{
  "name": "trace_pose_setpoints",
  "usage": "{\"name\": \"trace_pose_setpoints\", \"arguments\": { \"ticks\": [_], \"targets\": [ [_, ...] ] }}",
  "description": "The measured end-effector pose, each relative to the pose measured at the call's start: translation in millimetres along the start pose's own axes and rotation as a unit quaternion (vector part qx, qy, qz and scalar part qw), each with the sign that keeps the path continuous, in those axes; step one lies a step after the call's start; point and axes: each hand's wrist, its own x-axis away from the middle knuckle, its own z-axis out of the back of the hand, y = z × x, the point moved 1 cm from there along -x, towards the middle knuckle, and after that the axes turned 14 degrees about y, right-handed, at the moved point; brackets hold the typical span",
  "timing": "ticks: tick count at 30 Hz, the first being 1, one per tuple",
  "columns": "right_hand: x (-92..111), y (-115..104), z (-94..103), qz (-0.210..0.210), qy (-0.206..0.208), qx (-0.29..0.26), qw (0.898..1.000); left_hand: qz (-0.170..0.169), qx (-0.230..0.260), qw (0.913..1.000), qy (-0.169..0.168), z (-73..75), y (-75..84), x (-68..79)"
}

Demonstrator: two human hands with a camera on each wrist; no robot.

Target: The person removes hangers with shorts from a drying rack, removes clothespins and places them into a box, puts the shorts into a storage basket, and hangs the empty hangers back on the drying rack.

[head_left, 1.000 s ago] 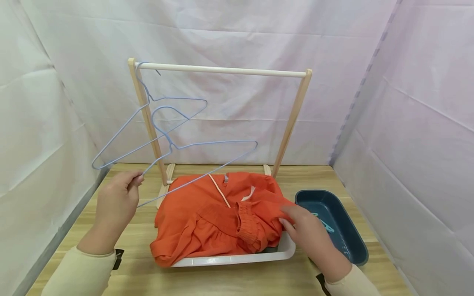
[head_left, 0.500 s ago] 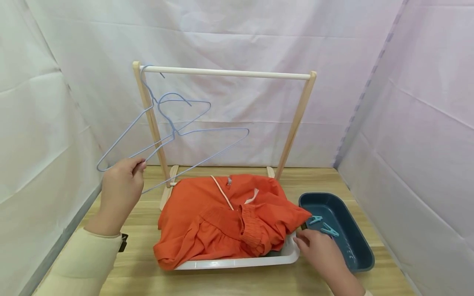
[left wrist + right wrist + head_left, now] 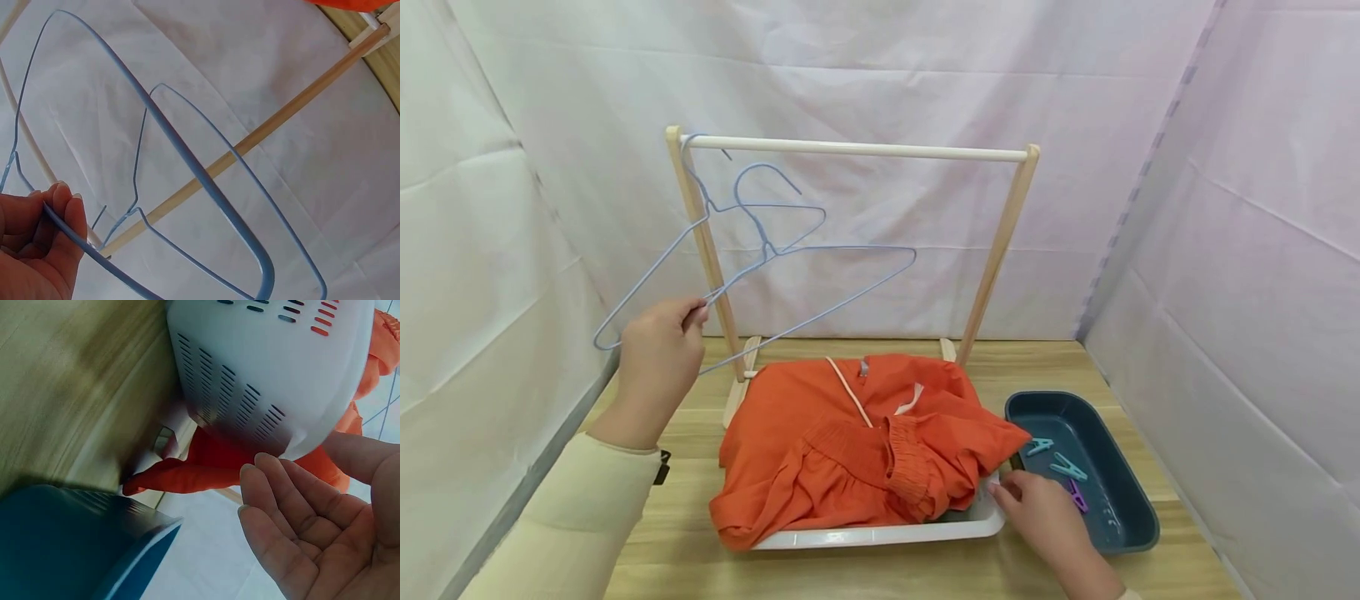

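My left hand [image 3: 661,354] pinches one arm of a light-blue wire hanger [image 3: 850,247], which is held up with its hook at the top. In the left wrist view the thumb and fingers meet on the hanger's wire [image 3: 106,265]. An orange garment [image 3: 782,408], with an elastic cuff and a pale cord, lies heaped in a white basket [image 3: 880,536]. At the basket's right corner, my right hand [image 3: 1048,510] holds the rim. The right wrist view has the thumb over the rim and the fingers under it, against the slotted outer wall [image 3: 250,394].
A wooden rack [image 3: 850,148] stands behind the basket, with a second blue hanger [image 3: 640,284] hooked at its left end. To the right is a dark teal tray [image 3: 1131,467] holding teal clothespins [image 3: 1067,468] and a purple clothespin [image 3: 1078,496]. White cloth walls enclose the table.
My left hand has raised the hanger and shifted slightly right. My right hand has let go of the garment's right side and moved down to the basket rim.
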Motion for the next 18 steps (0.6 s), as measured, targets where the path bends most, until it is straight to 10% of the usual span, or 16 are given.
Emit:
{"name": "trace_pose_setpoints", "arguments": {
  "ticks": [18],
  "targets": [
    [-1,-2,-3.8,0.03,0.009,0.014,0.999,0.004,-0.008,0.9996,-0.026,-20.8,12.1,-36.5]
  ]
}}
